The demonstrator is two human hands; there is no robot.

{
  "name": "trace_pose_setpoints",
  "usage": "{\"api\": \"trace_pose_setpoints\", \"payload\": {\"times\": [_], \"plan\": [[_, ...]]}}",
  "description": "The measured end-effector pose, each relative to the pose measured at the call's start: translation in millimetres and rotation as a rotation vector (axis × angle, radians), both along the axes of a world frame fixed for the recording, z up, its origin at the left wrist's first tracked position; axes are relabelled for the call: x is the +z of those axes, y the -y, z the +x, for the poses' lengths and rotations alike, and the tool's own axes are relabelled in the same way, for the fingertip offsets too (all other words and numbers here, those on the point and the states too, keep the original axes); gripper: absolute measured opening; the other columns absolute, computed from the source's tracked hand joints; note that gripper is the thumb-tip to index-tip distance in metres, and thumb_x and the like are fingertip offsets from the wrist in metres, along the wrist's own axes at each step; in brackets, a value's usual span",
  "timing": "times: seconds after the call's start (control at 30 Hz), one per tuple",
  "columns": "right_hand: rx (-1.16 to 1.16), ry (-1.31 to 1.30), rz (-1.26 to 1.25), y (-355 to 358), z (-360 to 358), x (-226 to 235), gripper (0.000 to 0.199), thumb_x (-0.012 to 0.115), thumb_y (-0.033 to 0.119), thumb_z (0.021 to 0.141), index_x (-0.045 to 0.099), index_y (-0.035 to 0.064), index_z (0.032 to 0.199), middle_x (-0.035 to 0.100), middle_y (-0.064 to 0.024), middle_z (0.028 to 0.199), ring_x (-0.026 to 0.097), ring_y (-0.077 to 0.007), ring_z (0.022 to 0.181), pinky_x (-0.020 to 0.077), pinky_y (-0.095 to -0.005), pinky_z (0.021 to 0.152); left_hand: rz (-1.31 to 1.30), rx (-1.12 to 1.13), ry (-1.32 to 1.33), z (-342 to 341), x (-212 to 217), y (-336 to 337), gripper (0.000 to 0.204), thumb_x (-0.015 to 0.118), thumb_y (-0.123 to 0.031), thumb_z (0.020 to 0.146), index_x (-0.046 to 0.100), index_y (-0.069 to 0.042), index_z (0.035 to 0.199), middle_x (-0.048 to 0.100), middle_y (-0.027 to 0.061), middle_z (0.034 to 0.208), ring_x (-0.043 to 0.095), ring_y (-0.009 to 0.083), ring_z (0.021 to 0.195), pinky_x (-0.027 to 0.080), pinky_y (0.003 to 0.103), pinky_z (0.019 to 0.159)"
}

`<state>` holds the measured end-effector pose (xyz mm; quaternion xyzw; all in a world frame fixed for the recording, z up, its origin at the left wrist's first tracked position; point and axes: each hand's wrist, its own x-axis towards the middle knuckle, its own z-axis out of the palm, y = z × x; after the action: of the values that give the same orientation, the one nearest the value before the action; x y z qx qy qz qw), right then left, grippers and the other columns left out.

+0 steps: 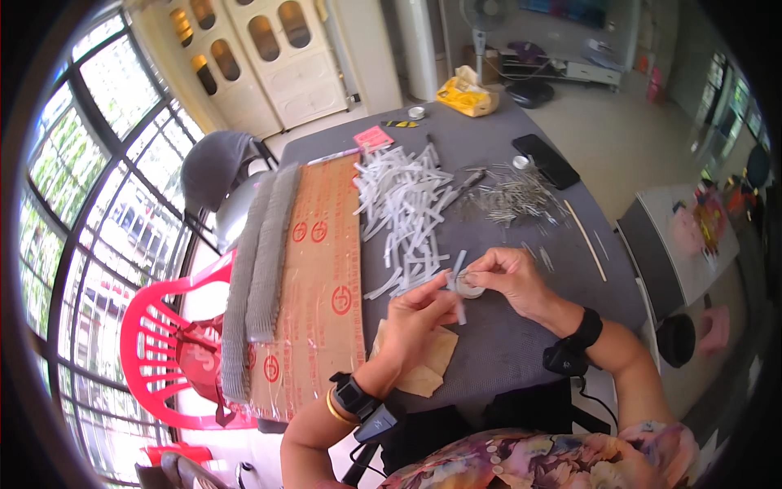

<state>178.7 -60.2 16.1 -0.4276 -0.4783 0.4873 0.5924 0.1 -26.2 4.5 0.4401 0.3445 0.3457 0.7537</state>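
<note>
My left hand (417, 319) is closed in a pinch on a translucent white strip (461, 313), which stands nearly upright between its fingertips. My right hand (515, 279) meets it with thumb and forefinger pinched together. What those fingers hold, if anything, is too small to make out. Just behind the fingertips a small round white container (471, 291) shows in part. A loose heap of similar white strips (403, 191) spreads beyond my left hand. Farther right lies a scattered pile of thin metal pieces (517, 196). Under my left wrist is a tan cloth or paper piece (432, 364).
Cardboard (326, 244) with grey ribbed bundles (273, 244) covers the table's left side. A black phone (546, 161), a thin wooden stick (585, 239) and a small round tin (520, 162) lie right. A yellow bag (467, 96) sits at the far edge. A red chair (142, 342) stands left.
</note>
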Motion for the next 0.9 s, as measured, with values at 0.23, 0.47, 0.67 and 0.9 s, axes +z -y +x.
{"api": "trace_pose_setpoints", "payload": {"times": [0.23, 0.47, 0.67, 0.9], "plan": [[0.04, 0.206, 0.102, -1.0, 7.1, 4.2, 0.01, 0.066, 0.007, 0.076, 0.058, 0.0003, 0.078, 0.06, -0.0014, 0.072, 0.053, -0.0056, 0.065, 0.0444, -0.0202, 0.059, 0.274, -0.042, -0.044, -2.2, -3.0, -1.3, 0.03, 0.059, -0.002, 0.081, 0.057, -0.004, 0.11, 0.062, 0.0044, 0.08, 0.06, 0.0097, 0.071, 0.051, 0.022, 0.062], [-0.235, 1.301, -0.166, -10.0, 91.6, 17.5, 0.022, 0.069, 0.025, 0.069, 0.061, 0.0062, 0.075, 0.062, -0.0045, 0.07, 0.06, -0.0181, 0.067, 0.0456, -0.0316, 0.061, 0.146, -0.053, -0.013, -1.0, -3.1, -6.5, 0.031, 0.059, -0.005, 0.081, 0.054, -0.004, 0.112, 0.063, 0.0063, 0.083, 0.061, 0.0115, 0.072, 0.051, 0.022, 0.064], [-0.243, 1.275, -0.143, -11.8, 95.8, 8.7, 0.018, 0.068, 0.022, 0.068, 0.059, 0.0066, 0.071, 0.061, -0.0075, 0.067, 0.06, -0.0236, 0.066, 0.0454, -0.0347, 0.06, 0.102, -0.094, -0.03, 3.5, -2.9, -11.3, 0.033, 0.058, -0.004, 0.082, 0.053, -0.004, 0.114, 0.063, 0.0068, 0.084, 0.06, 0.0119, 0.071, 0.051, 0.022, 0.063], [-0.162, 0.749, -0.044, -19.3, 67.6, -10.5, 0.014, 0.065, 0.012, 0.073, 0.054, 0.0025, 0.074, 0.06, -0.0094, 0.064, 0.062, -0.0212, 0.063, 0.0461, -0.0286, 0.055, 0.03, -0.07, -0.001, -3.4, -2.6, -4.0, 0.032, 0.057, -0.002, 0.081, 0.053, -0.005, 0.113, 0.063, 0.0086, 0.085, 0.06, 0.0128, 0.07, 0.05, 0.021, 0.061]]}}
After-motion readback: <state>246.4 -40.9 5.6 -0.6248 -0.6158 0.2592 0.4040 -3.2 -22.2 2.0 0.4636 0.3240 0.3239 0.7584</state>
